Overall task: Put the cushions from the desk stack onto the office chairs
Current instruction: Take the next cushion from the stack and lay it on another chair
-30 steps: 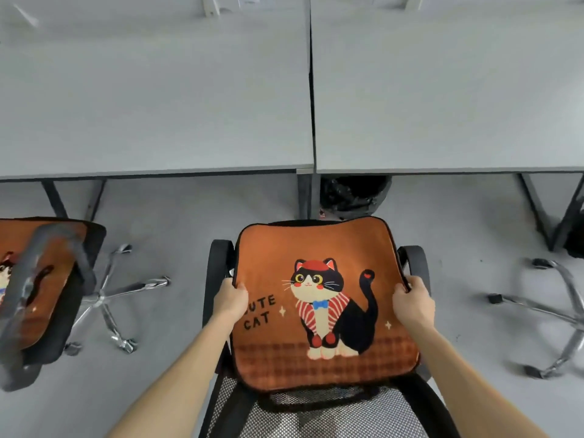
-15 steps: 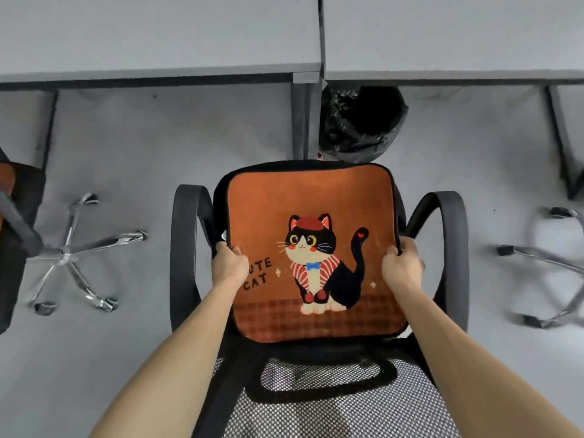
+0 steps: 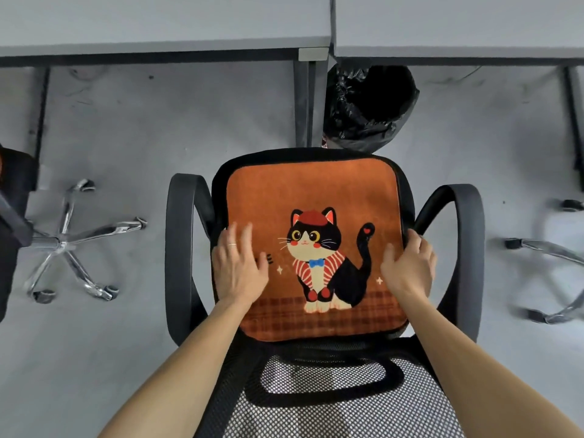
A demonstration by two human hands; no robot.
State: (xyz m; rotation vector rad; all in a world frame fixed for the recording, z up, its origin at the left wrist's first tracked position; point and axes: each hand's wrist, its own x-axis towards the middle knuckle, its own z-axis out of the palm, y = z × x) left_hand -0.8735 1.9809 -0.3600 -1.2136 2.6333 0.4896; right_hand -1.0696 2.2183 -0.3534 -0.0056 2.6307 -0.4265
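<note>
Squarely on the seat of the black office chair (image 3: 177, 248) lies the orange cushion (image 3: 316, 191), its printed cat in a red beret facing up and its edges sitting between the two curved armrests. The left hand (image 3: 238, 267) is released: it lies flat on the cushion's left side with fingers spread and straight, a ring on one finger, slightly blurred. The right hand (image 3: 409, 270) grasps the cushion's right edge, thumb on the top face and the other fingers bent over the rim, just beside the right armrest. Both bare forearms reach in over the mesh backrest (image 3: 331, 406) at the bottom of the view. Beyond the chair, a bin lined with a black bag (image 3: 369, 105) stands on the grey floor (image 3: 158, 121) under the edge of the grey tabletop (image 3: 158, 20). A chrome star base of another chair (image 3: 69, 245) stands to the left, and part of a similar base (image 3: 550, 263) shows at the far right.
</note>
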